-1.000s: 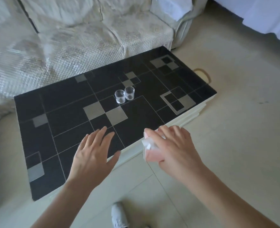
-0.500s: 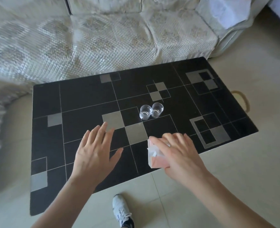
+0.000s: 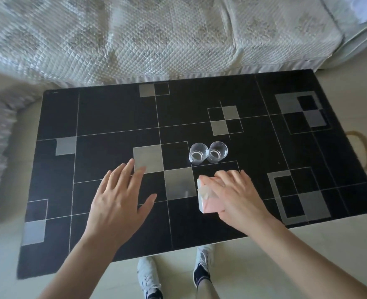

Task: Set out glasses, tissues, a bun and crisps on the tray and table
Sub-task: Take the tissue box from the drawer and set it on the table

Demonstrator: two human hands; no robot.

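Tissue pack (image 3: pixel 207 203), the small pink one with a white tissue poking out the top, is sitting at the near middle of the black table (image 3: pixel 113 117), with the right hand (image 3: pixel 236 195) draped over it, fingers curled round the top and thumb down the near side, so it's got a proper grip on it. Just beyond the pack are the two clear glasses (image 3: pixel 208 153), upright and touching each other side by side, close to the fingertips but not touched by them. The left hand (image 3: pixel 120 203) is over to the left of the pack, flat and spread with straight fingers above the tabletop, holding nothing; can't tell if it's actually resting on the surface. Table has grey squares and thin white lines all over it. Past the far edge there's a quilted pale sofa (image 3: pixel 156 39), and down at the bottom you can see white trainers (image 3: pixel 148 275) on the tiled floor (image 3: pixel 307 255).
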